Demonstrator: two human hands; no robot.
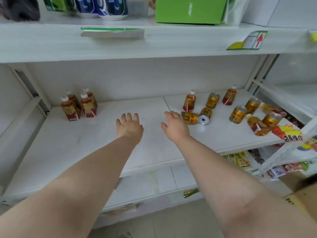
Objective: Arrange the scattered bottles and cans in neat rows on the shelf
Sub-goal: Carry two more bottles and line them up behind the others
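On the white shelf (85, 143), several amber bottles with white caps (78, 104) stand grouped at the back left. At the right, gold cans and more bottles lie scattered: one can on its side (190, 118), another tipped can (204, 116), an upright bottle (189, 101), a bottle lying down (256, 125). My left hand (129, 125) hovers over the shelf's middle, fingers spread, holding nothing. My right hand (175, 125) reaches toward the can on its side, fingers apart, its fingertips just short of it.
The upper shelf (154, 45) overhangs, carrying blue bottles (103, 7) and a green box (190, 10). A red and yellow promo sign (288, 133) sits at the shelf's right front. Snack packets (239, 159) fill lower shelves. A cardboard box (303, 194) stands at the lower right.
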